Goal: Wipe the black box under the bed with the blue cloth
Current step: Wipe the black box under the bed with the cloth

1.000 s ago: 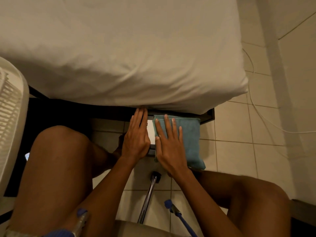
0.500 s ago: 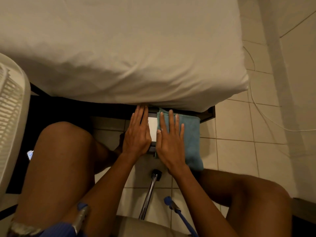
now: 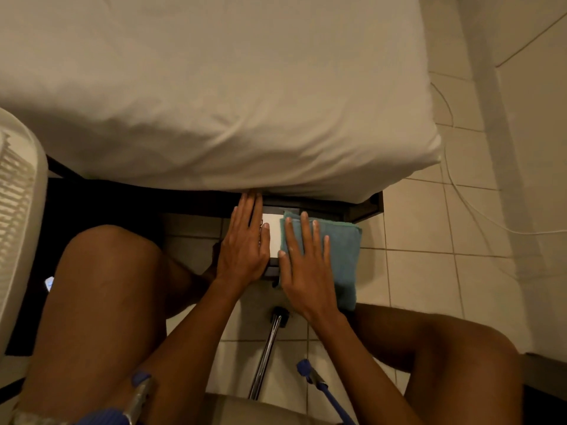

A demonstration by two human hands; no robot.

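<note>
The black box (image 3: 271, 270) sticks out from under the bed (image 3: 214, 102), with a white label (image 3: 273, 233) on its top. Most of it is covered by my hands and the cloth. My left hand (image 3: 245, 250) lies flat on the box's left part, fingers together, fingertips touching the hanging sheet. The folded blue cloth (image 3: 343, 256) covers the right part of the box. My right hand (image 3: 306, 271) presses flat on the cloth's left half with fingers spread.
The dark bed frame (image 3: 363, 207) runs just behind the box. A white fan (image 3: 15, 210) stands at the left. A chrome chair leg (image 3: 268, 354) and a blue-tipped handle (image 3: 319, 381) lie between my bare knees. A white cable (image 3: 460, 194) trails over the tiled floor at right.
My right hand slid the blue cloth slightly towards the bed and back over the box. My left hand stayed flat on the box.
</note>
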